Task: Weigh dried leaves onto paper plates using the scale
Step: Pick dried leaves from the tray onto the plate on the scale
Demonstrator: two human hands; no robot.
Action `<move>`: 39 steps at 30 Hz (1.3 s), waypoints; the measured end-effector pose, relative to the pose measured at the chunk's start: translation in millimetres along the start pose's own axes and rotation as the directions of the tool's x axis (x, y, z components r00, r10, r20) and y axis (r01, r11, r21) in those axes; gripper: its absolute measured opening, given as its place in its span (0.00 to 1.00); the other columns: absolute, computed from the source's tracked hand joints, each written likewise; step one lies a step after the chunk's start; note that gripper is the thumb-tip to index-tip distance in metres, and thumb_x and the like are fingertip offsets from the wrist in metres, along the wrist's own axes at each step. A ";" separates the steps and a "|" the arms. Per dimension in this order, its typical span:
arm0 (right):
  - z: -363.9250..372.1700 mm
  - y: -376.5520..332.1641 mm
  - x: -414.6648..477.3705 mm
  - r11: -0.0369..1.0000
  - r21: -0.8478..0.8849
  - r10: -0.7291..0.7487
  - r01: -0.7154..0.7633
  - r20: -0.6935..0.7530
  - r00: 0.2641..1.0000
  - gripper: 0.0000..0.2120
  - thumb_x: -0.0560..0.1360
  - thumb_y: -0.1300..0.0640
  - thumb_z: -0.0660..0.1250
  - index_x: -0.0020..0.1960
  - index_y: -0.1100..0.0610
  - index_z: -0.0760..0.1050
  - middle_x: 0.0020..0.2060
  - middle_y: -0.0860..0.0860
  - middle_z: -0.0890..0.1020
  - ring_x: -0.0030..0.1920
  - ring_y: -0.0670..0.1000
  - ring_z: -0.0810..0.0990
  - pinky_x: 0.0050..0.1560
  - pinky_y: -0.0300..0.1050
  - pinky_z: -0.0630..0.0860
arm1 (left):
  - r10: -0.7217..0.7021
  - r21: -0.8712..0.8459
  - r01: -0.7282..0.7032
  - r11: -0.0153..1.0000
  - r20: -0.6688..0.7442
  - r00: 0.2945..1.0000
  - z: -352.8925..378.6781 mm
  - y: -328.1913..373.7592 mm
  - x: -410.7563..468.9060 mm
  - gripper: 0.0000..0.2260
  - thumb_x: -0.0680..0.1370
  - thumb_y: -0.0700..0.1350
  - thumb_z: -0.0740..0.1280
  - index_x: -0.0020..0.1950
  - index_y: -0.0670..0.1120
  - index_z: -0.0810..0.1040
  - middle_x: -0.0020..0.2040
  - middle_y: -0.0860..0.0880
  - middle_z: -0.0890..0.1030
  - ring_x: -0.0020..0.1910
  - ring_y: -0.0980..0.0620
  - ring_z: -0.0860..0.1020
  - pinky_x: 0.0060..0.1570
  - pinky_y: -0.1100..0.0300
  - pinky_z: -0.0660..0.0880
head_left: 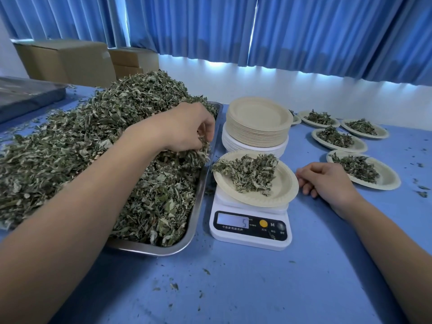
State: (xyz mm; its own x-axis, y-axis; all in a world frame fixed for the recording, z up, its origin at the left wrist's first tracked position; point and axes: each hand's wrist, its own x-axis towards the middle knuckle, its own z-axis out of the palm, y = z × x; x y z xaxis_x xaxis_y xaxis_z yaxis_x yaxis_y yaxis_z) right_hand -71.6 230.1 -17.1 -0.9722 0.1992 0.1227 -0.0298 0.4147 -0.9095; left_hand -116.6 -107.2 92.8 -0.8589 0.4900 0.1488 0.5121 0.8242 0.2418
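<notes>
Nearest lay the blue table (233, 288), flecked with leaf crumbs, and on it the white scale (251, 226), its display showing what looked like a 5. A paper plate (281, 183) sat on the scale's platform, overhanging it on all sides, with a loose clump of dried leaves (247, 174) piled toward its left rim. Some leaves hung over that edge.

The right hand (327, 181) rested on the table just beside the plate, fingers loosely curled and holding nothing. The left hand (189, 127) was down in the heaped leaves (93, 141) at the right edge of the metal tray (198, 202), its fingers bunched together on a pinch of them.

Beyond the scale stood a stack of empty plates (257, 122), and to the right several filled plates (383, 176) spread over the table.

The risks looked plain enough. The plate was light and loaded off-centre — a brush from either hand could tip it or nudge it against the stack and spoil the reading. A pinch dropped carelessly could scatter leaves over the rim, or overshoot the target weight.
</notes>
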 end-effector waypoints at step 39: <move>-0.6 0.4 1.8 0.999 -0.038 0.005 -0.005 -0.003 1.000 0.12 0.79 0.59 0.70 0.38 0.62 0.81 0.30 0.55 0.82 0.26 0.48 0.76 0.25 0.38 0.72 | -0.025 -0.386 -0.074 0.919 -0.245 0.969 15.7 33.1 16.2 0.07 0.71 0.35 0.77 0.46 0.45 0.86 0.39 0.53 0.85 0.32 0.66 0.79 0.40 0.68 0.79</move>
State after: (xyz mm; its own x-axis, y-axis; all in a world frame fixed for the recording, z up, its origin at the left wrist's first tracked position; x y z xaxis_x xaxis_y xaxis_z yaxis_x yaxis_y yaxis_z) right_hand -73.2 231.1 -17.0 -0.9716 0.2040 0.1196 -0.0163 0.4468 -0.8945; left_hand -113.6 -67.4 88.2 -0.8442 0.3847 0.3733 0.5360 0.6119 0.5816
